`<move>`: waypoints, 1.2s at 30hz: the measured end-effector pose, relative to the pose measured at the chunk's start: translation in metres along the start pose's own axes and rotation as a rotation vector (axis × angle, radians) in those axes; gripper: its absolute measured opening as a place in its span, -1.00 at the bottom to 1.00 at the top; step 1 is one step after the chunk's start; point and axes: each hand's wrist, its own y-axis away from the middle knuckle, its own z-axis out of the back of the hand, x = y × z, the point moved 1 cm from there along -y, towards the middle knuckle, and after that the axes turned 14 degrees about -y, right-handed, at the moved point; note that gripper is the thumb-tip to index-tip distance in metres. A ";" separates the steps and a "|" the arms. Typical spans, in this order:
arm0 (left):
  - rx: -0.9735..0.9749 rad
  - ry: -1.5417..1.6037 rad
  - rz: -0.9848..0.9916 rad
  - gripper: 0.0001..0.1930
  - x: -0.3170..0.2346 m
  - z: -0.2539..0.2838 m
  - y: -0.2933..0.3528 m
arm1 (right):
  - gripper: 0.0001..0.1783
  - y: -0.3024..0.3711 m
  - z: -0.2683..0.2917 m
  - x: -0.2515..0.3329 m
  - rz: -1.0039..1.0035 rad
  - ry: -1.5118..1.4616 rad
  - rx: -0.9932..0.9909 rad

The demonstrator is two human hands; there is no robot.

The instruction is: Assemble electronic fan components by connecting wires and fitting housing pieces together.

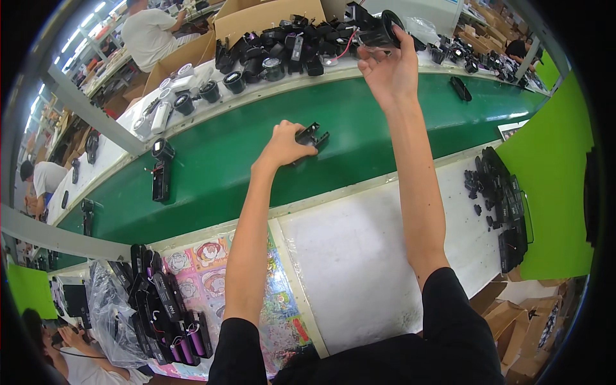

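My left hand (282,146) is closed round a black plastic housing (310,135) with a forked end, low over the green conveyor belt (250,173). Its palm side and part of the housing are hidden. Farther off to the right, my right hand (393,74) is raised at the far edge of the belt. Its thumb and fingers grip a dark, see-through cup (380,38) with a round black rim. A thin red wire (350,43) shows beside the cup, but I cannot tell which part it belongs to.
Black plastic parts (295,48) are heaped on the far shelf before a cardboard box (276,9). A black assembly (160,179) lies on the belt at left. Black housings with purple cells (170,308) pile up near left; black pieces (504,205) lie at right beside a green panel (555,186).
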 end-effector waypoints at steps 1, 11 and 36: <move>-0.025 0.032 -0.011 -0.30 0.000 0.000 0.000 | -0.57 0.000 0.001 0.001 0.003 -0.001 0.007; -0.024 1.073 -0.035 -0.28 -0.068 0.075 0.029 | -0.59 0.006 -0.009 0.009 -0.140 0.069 -0.024; -0.178 1.023 -0.300 -0.68 -0.091 0.098 0.052 | -0.42 0.053 -0.064 -0.007 0.078 0.695 0.512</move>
